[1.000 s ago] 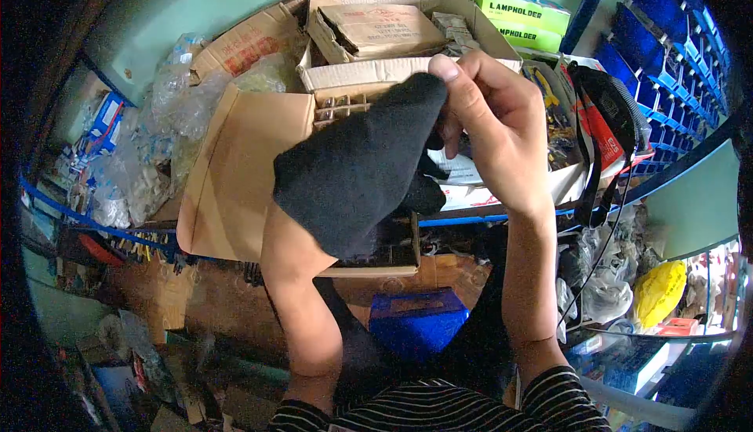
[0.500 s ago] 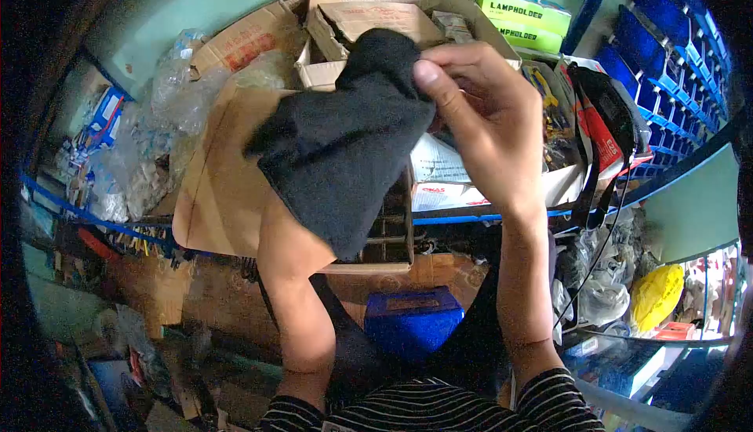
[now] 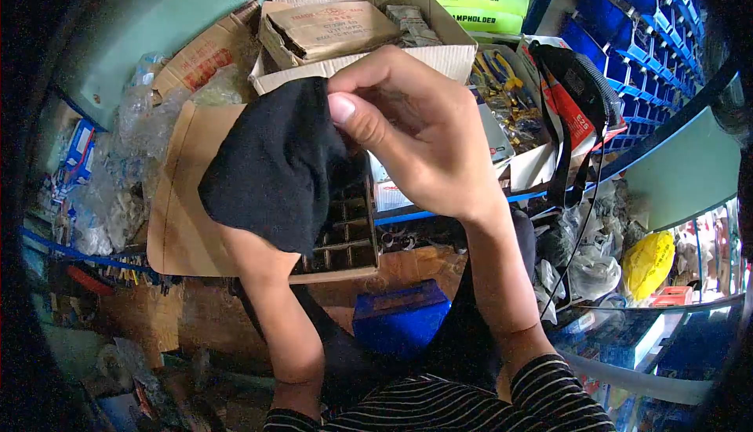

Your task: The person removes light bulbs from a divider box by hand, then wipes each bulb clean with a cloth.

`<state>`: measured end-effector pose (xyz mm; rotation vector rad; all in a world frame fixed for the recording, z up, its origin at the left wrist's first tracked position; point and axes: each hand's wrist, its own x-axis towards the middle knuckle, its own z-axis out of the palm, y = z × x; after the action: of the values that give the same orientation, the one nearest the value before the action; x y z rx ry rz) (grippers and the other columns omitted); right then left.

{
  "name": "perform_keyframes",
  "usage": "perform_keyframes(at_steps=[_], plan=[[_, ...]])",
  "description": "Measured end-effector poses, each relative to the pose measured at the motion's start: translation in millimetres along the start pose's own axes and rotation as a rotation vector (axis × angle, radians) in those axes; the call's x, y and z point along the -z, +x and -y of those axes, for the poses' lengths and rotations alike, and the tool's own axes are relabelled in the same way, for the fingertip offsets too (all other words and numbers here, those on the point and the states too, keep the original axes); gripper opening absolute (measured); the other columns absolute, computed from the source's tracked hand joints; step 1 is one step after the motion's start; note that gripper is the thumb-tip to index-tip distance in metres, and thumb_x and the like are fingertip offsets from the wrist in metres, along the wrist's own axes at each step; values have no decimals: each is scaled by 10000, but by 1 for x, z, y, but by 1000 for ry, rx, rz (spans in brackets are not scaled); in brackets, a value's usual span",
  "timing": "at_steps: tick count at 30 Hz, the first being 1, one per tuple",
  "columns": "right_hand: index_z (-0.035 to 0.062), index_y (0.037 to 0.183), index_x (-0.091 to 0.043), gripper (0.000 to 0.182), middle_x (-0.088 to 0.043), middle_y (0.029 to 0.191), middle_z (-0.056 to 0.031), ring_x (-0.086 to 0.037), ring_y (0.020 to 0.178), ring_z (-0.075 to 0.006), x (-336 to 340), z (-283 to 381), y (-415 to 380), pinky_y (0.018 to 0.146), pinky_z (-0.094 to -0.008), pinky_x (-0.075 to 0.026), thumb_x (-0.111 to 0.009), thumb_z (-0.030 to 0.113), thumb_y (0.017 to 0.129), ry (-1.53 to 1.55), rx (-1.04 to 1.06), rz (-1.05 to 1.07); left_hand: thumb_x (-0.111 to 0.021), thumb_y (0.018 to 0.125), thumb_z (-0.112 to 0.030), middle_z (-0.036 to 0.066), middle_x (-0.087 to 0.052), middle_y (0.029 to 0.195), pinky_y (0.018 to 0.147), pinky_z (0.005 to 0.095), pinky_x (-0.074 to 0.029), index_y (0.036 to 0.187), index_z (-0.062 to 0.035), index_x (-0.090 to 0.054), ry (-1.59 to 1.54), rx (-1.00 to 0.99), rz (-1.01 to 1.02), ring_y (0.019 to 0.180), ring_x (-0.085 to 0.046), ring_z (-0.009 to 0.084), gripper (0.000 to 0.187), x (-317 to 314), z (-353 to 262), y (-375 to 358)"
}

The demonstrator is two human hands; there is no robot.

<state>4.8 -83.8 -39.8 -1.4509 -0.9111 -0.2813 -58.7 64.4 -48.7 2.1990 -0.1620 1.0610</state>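
A black cloth [image 3: 271,169] hangs in the air in front of me, over the open cardboard box with dividers [image 3: 345,232]. My right hand [image 3: 420,122] pinches the cloth's upper right edge between thumb and forefinger. My left hand [image 3: 255,245] is under the cloth, so only its base and the wrist show. Its fingers are hidden. Behind the cloth, the box's brown flap [image 3: 184,197] stands out to the left, and small square compartments show below the cloth on the right.
At the back is a carton [image 3: 365,59] with a smaller brown box [image 3: 329,28] inside. Green lampholder boxes [image 3: 478,9] stand beside it. Pliers [image 3: 502,71] lie in a box to the right, near a black strap [image 3: 561,130]. Clear plastic bags [image 3: 129,157] fill the left; a blue box [image 3: 400,314] sits below.
The cloth has turned from a folded, angular shape to a rounder drape over my left hand. My right hand keeps its pinch on the edge. The view has shifted a little.
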Motion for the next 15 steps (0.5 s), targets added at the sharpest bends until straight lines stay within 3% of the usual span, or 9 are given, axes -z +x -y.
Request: perform_keyframes(at_steps=[2,5,7,8,10,12,14,15], plan=[[7,951,-613,144,-649,809,-105,-628,742,-185,0,-2,-1,699,-317,-502,-659,137,910,85,-1,10,-585,873,-55,114,-694,1048,859,334,-486,1114,8,-664,-203,50,-8,943,-638,215,262,-2,11,-7],[-20,988,-605,135,-633,865,-73,-607,774,-125,9,-6,1,697,-258,-501,-637,97,928,63,95,93,-551,903,-53,126,-682,1085,872,339,-489,1140,11,-650,-132,59,16,962,-633,225,264,5,27,-13],[-35,1004,-602,140,-643,915,-77,-610,793,-105,26,-4,2,697,-231,-507,-641,74,925,-32,87,118,-553,899,-62,135,-669,1113,897,352,-478,1161,41,-618,-208,104,-133,999,-623,230,289,7,44,-19],[19,982,-610,148,-639,879,-67,-617,816,-150,36,-11,1,741,-288,-501,-652,149,923,-22,47,13,-571,882,-71,138,-661,1121,912,362,-465,1165,72,-594,-370,174,-294,1028,-613,229,318,1,55,-25],[29,998,-624,129,-646,908,-54,-617,836,-133,75,-20,3,750,-286,-508,-641,138,931,-50,-87,-143,-585,867,-82,141,-654,1127,926,372,-452,1166,101,-570,-638,277,-543,1057,-604,229,351,-1,77,-31],[-27,1037,-626,217,-685,899,-82,-637,810,-147,116,-53,-4,754,-291,-512,-611,172,952,-370,-80,-342,-578,871,-86,139,-654,1123,925,371,-453,1160,98,-570,-738,363,-564,1059,-604,230,343,8,84,-29],[-29,1031,-643,257,-702,911,-109,-663,849,-179,159,-83,-20,787,-310,-510,-623,206,929,-846,-379,-384,-571,874,-89,137,-653,1119,924,370,-453,1153,96,-571,-799,426,-456,1060,-603,231,334,19,85,-31],[-24,1028,-653,275,-704,921,-125,-669,866,-186,174,-101,-31,792,-318,-509,-635,224,912,-915,-459,-403,-567,876,-90,137,-653,1117,924,369,-453,1150,95,-571,-818,446,-425,1061,-603,232,330,23,86,-32]])
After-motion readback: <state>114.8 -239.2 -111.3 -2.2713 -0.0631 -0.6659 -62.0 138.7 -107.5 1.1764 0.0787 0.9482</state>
